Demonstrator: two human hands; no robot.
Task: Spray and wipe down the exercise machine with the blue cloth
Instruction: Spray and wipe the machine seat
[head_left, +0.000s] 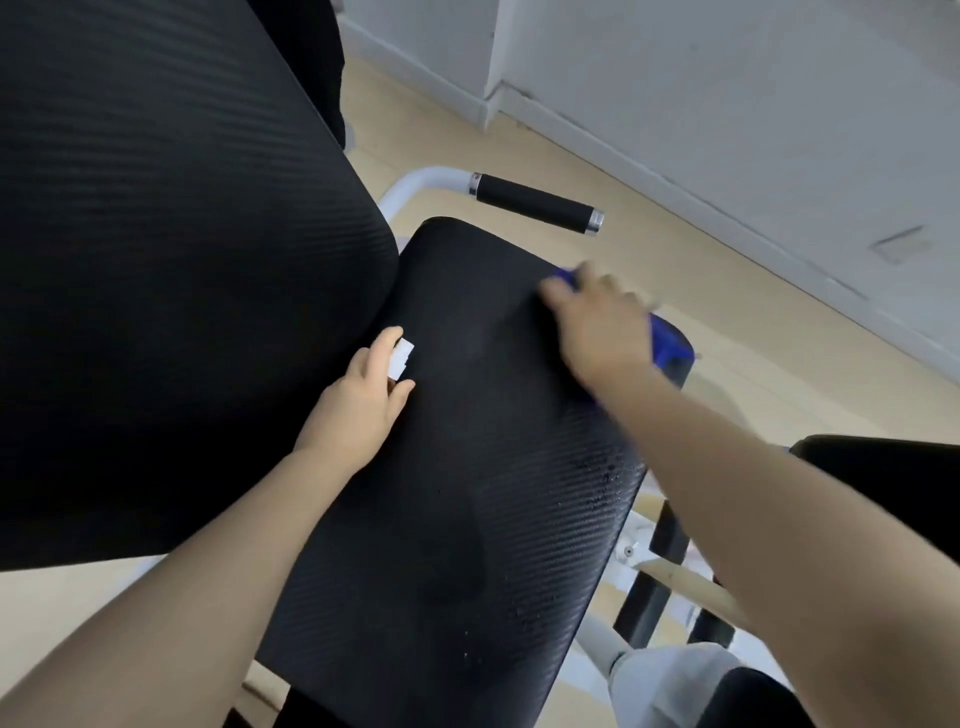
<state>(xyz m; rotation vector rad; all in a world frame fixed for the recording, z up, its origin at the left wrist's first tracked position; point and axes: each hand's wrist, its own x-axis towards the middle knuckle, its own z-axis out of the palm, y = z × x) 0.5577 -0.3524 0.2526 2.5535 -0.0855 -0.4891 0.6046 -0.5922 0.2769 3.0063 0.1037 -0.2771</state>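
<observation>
The exercise machine's black ribbed seat pad (467, 467) fills the middle, with its black back pad (156, 260) rising at the left. My right hand (597, 327) presses the blue cloth (667, 338) flat on the seat's far right edge; the hand is blurred and covers most of the cloth. Droplets of spray glisten on the seat's right side (602, 478). My left hand (363, 395) rests where seat meets back pad, holding a white spray nozzle (402, 358); the bottle itself is hidden.
A white frame tube with a black foam handle (535, 202) sticks out beyond the seat. Another black pad (883, 478) and black posts (649, 587) stand at the right. Light wooden floor and a white wall with skirting (727, 156) lie behind.
</observation>
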